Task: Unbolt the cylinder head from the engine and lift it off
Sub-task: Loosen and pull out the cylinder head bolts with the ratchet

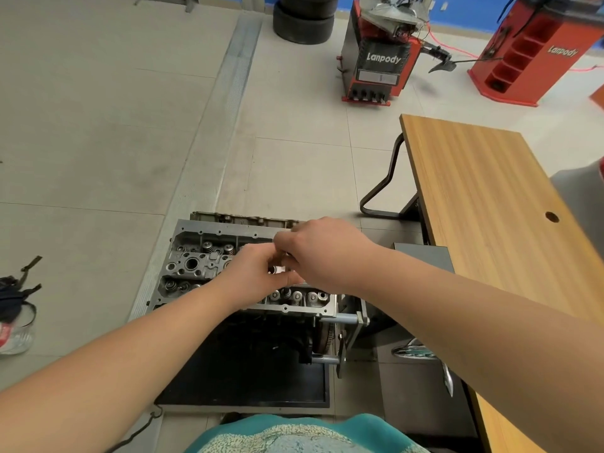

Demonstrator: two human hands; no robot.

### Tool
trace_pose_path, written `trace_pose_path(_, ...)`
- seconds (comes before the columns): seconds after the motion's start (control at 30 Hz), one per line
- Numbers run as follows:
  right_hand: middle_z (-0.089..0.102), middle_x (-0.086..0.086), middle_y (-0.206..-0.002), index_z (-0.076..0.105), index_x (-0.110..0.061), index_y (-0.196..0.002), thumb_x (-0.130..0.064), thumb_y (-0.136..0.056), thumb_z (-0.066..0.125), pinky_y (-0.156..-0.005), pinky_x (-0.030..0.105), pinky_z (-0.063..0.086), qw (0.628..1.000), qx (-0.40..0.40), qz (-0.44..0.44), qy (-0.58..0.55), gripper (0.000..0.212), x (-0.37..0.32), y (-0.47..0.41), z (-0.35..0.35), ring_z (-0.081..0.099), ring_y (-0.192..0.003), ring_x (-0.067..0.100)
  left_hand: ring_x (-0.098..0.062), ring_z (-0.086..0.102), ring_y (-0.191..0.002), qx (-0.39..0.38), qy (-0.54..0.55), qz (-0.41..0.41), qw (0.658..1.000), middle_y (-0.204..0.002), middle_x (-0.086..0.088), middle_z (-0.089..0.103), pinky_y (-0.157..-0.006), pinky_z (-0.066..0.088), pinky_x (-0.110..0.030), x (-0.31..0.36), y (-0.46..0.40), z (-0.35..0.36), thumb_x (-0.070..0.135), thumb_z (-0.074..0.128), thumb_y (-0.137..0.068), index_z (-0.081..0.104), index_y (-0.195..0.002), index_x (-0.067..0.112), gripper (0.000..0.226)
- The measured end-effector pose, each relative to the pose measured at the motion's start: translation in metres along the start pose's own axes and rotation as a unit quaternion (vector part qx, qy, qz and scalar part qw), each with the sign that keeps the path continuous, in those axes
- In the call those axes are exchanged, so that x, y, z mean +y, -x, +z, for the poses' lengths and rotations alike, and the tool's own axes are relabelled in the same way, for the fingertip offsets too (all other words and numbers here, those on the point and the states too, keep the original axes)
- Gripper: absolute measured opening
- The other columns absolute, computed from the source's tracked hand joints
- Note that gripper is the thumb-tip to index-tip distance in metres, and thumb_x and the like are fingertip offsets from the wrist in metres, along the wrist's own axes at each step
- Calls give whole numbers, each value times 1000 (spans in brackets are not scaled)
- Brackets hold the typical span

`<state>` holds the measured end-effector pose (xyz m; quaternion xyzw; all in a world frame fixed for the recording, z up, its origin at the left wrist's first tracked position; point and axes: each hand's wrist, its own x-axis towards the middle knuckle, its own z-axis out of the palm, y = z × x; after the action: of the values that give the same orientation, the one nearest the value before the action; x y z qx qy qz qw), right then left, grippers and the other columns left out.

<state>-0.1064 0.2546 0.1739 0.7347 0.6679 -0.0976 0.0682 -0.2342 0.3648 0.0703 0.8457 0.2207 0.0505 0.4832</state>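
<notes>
The grey aluminium cylinder head (196,266) sits on top of the engine (261,338), which is held on a stand over a black drip tray. Valve springs and bolt holes show along its top. Both my hands meet above the middle of the head. My left hand (258,273) has its fingers curled round a small shiny metal piece (276,269), a bolt or socket. My right hand (323,253) pinches the same piece from the right side. What lies under the hands is hidden.
A wooden desk (490,197) stands close on the right. A black drip tray (242,380) lies under the engine. Two red Lanpody machines (379,57) and stacked tyres (304,18) stand at the back. A bottle and a dark strap (16,308) lie on the floor at left.
</notes>
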Motion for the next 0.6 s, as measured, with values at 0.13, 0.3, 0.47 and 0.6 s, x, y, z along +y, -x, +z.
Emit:
trace_pose_path(0.13, 60, -6, -114, 69, -29, -112, -13, -93, 62, -61, 31, 42, 996, 0, -69, -54, 26, 5, 6, -8, 64, -92, 22, 13, 63, -67, -17, 0, -21, 1000, -68, 29, 68, -62, 43, -3, -1, 2, -4, 19, 75, -96, 66, -76, 46, 35)
trace_pose_path(0.3, 51, -5, -79, 56, -23, -103, -54, -102, 53, -51, 30, 30, 999, 18, 33, -1, 32, -4, 3, -6, 58, -73, 26, 5, 59, -62, 18, -27, -17, 999, -69, 26, 67, -57, 42, -17, 6, -4, -3, 23, 86, -80, 65, -69, 53, 38)
trace_pose_path(0.47, 51, -1, -97, 62, -21, -117, -8, -93, 63, -51, 29, 26, 999, -21, -37, -8, 27, 4, 3, -4, 55, -84, 25, 12, 65, -79, -5, 11, -5, 1000, -81, 33, 69, -66, 46, -4, 6, -1, -2, 22, 82, -91, 68, -86, 39, 23)
trace_pose_path(0.6, 58, -6, -113, 67, -33, -121, -27, -98, 65, -64, 31, 45, 993, -3, -67, -99, 24, 9, 9, -7, 60, -89, 17, 6, 60, -60, -13, 20, -19, 1000, -67, 22, 69, -58, 44, -9, 2, 2, -6, 20, 77, -95, 71, -77, 33, 23)
